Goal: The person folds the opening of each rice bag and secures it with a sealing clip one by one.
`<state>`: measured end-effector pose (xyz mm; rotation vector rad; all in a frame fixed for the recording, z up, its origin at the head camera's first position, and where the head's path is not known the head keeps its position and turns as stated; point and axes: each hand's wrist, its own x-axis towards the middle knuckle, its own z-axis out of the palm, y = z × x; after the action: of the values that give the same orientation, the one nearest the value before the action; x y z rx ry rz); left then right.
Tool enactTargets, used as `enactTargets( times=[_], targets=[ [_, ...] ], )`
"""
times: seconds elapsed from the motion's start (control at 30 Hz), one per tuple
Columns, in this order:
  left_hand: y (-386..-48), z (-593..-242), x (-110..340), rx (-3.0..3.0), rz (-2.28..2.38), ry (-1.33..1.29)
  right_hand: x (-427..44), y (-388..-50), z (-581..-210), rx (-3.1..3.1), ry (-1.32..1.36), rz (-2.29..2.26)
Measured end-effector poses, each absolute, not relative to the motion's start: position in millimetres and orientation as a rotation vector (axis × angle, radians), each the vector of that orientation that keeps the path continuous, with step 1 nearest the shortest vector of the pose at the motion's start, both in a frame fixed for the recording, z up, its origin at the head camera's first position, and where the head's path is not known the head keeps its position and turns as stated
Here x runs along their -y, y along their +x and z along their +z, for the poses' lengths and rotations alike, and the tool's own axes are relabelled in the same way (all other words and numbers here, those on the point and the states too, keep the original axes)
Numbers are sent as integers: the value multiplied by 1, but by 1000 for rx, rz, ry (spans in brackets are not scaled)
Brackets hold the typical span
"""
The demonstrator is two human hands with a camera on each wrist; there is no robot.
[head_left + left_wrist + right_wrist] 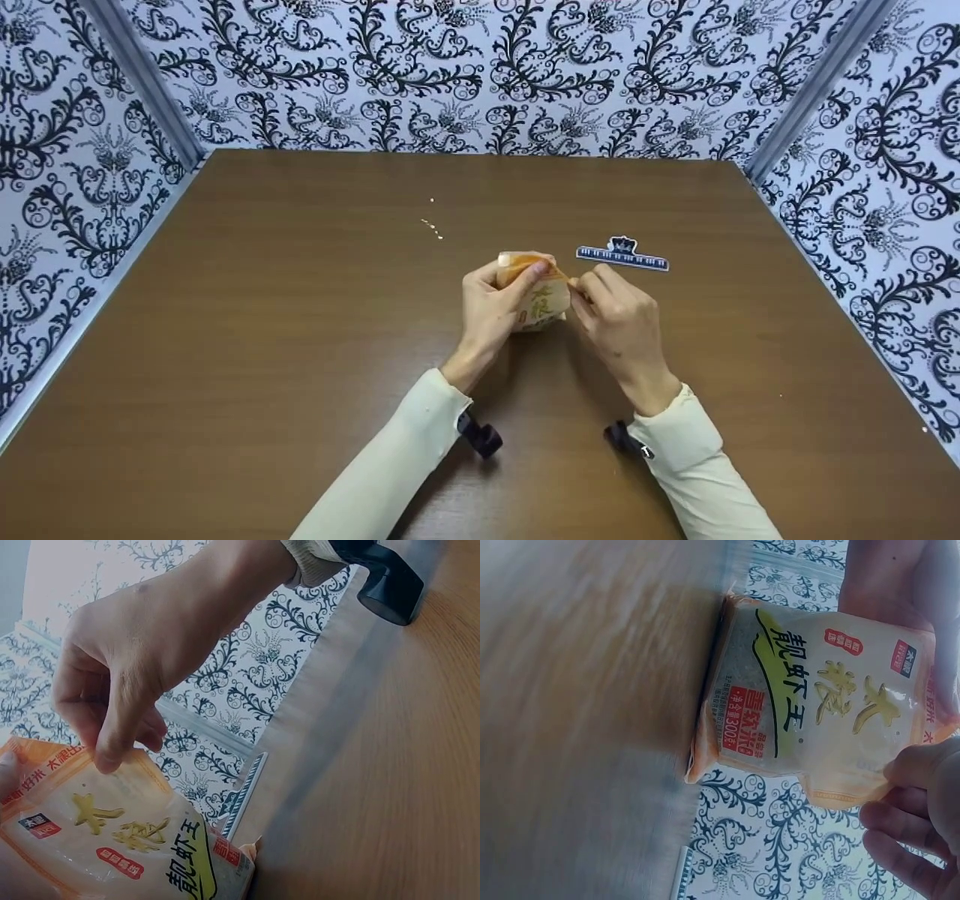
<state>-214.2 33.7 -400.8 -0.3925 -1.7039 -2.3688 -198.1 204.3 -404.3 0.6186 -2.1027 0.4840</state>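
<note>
A small bag of rice [546, 301], clear with orange edges, stands upright on the table between both hands. My left hand [487, 304] grips its top edge, with the thumb across the front. My right hand [619, 315] pinches the top corner on the right and pulls the orange film taut. In the left wrist view, the right thumb and fingers meet on the corner of the bag [127, 840]. The right wrist view shows the printed front of the bag [810, 701] and its lower end on the table. Behind the right hand lies a blue sealing clip [622, 255] with piano keys and a crown-like top.
Scattered white grains [432, 225] lie on the brown table [300, 300] left of and beyond the bag. Patterned wall panels [450, 75] enclose the back and sides. A black wrist camera [480, 436] hangs under each sleeve.
</note>
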Motion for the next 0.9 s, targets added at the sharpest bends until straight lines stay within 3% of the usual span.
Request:
enactTargets(
  times=[0.9],
  targets=[
    [-214, -399, -32, 1750, -2363, -378, -207, -197, -404, 2156, 610, 598]
  ],
)
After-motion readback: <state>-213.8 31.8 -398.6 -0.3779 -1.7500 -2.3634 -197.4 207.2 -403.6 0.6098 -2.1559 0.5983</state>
